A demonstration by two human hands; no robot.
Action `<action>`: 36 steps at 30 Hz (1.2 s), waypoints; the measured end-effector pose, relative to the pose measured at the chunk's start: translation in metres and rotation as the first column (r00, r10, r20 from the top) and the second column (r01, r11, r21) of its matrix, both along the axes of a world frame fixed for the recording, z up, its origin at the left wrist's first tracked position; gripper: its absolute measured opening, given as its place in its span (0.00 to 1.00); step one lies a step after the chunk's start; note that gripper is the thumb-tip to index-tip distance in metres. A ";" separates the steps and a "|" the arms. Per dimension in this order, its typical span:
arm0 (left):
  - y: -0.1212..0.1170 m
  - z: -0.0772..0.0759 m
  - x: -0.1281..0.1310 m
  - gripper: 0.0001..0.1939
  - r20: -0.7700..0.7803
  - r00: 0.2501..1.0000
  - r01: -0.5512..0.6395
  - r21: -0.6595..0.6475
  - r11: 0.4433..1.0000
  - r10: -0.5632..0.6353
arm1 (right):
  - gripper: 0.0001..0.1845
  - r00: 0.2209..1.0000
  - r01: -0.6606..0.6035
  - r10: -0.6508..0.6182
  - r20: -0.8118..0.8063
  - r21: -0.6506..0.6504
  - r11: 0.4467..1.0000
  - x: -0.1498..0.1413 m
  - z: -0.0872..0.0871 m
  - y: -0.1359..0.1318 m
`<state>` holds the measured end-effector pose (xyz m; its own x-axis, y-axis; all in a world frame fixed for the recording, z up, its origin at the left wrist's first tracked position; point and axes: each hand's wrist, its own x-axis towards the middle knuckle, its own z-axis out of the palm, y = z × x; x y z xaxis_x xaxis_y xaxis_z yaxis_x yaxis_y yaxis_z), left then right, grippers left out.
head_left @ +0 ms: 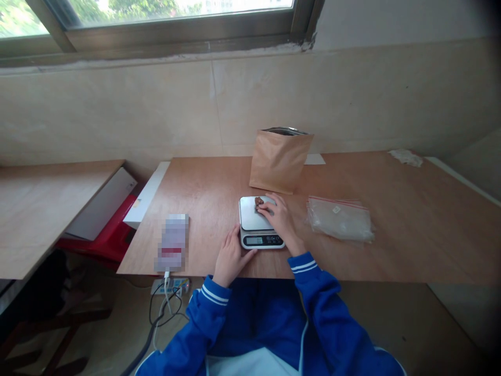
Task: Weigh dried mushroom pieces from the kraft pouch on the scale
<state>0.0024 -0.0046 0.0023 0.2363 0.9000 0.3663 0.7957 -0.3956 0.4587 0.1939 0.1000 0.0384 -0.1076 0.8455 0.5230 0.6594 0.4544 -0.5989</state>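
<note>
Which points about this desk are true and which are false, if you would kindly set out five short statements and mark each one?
1. The right hand is at the small brown pieces over the scale. True.
2. The brown paper bag lies flat. False: it stands upright, its top open.
3. Clear plastic bags lie to the right of the scale. True.
4. The left hand is on the paper bag. False: it is at the scale's near left side.
5. A white cable meets the near end of the pixelated object. True.
</note>
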 end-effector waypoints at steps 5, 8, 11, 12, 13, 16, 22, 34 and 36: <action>0.000 0.000 0.000 0.42 -0.001 1.000 -0.003 0.002 1.000 0.003 | 0.13 0.999 0.015 -0.016 0.041 0.008 1.000 0.002 0.019 -0.006; 0.000 0.001 0.000 0.41 0.012 1.000 -0.004 -0.007 1.000 0.004 | 0.16 0.998 0.065 -0.067 0.016 0.116 0.991 0.008 0.059 0.001; -0.001 0.003 0.000 0.41 0.026 1.000 -0.007 -0.030 1.000 0.008 | 0.17 0.996 0.064 -0.077 0.048 0.233 0.970 0.013 0.106 0.022; -0.001 0.003 0.000 0.40 0.029 1.000 -0.008 -0.038 0.999 0.009 | 0.17 0.994 0.057 -0.079 0.075 0.259 0.964 0.013 0.119 0.033; -0.001 0.003 0.000 0.40 0.030 1.000 -0.007 -0.045 0.999 0.008 | 0.18 0.991 0.048 -0.081 0.109 0.275 0.960 0.012 0.130 0.044; 0.000 0.004 0.000 0.40 0.022 1.000 -0.004 -0.049 0.999 0.005 | 0.19 0.962 0.023 -0.089 0.257 0.247 0.969 0.006 0.148 0.082; 0.000 0.005 0.000 0.40 0.019 1.000 -0.004 -0.037 0.999 0.005 | 0.18 0.855 -0.024 -0.012 0.518 0.061 0.998 0.003 0.133 0.117; -0.001 0.005 0.001 0.40 0.017 1.000 -0.005 -0.033 0.999 0.005 | 0.23 0.885 0.004 -0.087 0.458 0.179 0.984 0.002 0.124 0.106; -0.001 0.005 0.000 0.40 0.005 1.000 0.004 -0.027 1.000 -0.004 | 0.27 0.898 0.052 -0.133 0.419 0.200 0.978 0.001 0.124 0.111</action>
